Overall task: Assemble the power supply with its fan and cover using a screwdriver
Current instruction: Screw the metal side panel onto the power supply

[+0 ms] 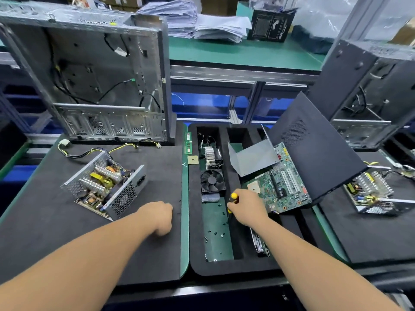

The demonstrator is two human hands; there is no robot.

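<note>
On the dark-matted surface, the foam tray holds a fan, loose screws, a grey cover and a motherboard. The open power supply sits left. The right hand grasps a yellow-handled screwdriver; the left hand is clenched, apparently empty.

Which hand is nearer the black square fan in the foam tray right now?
Right. The right hand, gripping a yellow-handled screwdriver, sits just beside the black square fan. The left hand rests fisted on the black mat, farther off.
</note>
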